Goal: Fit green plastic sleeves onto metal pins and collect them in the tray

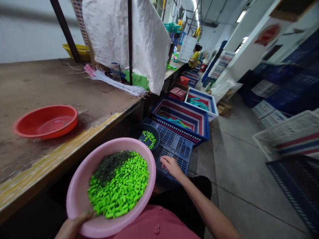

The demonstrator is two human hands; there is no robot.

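Note:
My left hand (74, 224) grips the near rim of a pink bowl (82, 179) held over my lap. The bowl is filled with several small bright green plastic pieces (119, 187) and a patch of dark ones (109, 164). My right hand (171, 166) reaches down to the blue plastic crate (174, 146) beside me, its fingers curled against the crate's grid top; nothing shows in them. A small dark bowl (149, 134) with a few green pieces sits on that crate just beyond the pink bowl.
A worn workbench (50, 86) on the left carries a red basin (47, 121), a bundle of white strips (117, 84) and a hanging white sack (147, 36). Striped crates (184, 116) line the floor ahead. A person in yellow (194, 58) sits far down the aisle.

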